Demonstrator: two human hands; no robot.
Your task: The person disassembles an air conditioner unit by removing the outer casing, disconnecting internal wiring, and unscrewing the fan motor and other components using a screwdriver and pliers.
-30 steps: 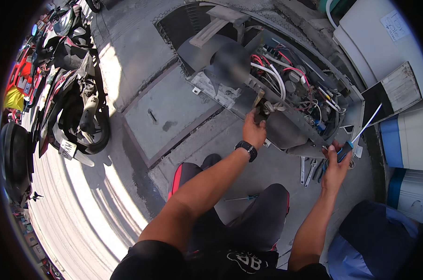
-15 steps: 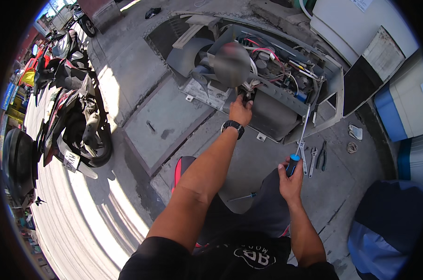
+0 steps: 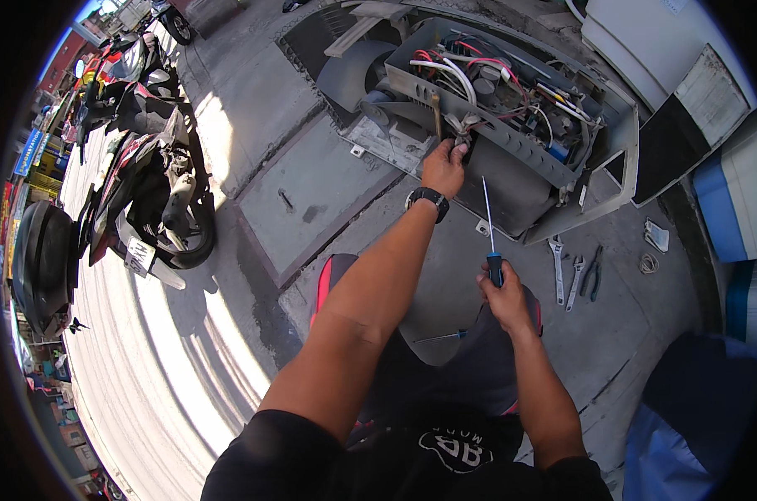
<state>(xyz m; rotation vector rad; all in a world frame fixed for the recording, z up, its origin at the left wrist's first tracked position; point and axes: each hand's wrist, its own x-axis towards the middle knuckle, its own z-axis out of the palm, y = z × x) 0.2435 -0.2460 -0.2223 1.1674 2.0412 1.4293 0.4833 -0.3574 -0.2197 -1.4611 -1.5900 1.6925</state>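
A grey metal unit lies open, packed with red and white wires, with a rounded housing along its near side. My left hand is closed at that near side, fingertips pinched on a pale clump of wiring, beside an upright tan strip. My right hand grips a blue-and-black screwdriver below the housing, its long shaft pointing up at the unit near my left hand.
Wrenches, pliers and a cord coil lie on the concrete; another screwdriver is by my knees. Scooters stand left, white casings and blue-and-cream boxes right. A metal hatch lies left of me.
My right hand has come leftward from the unit's right corner, the screwdriver swinging more upright toward the left hand. My left hand stays at the clump, and the view has shifted slightly.
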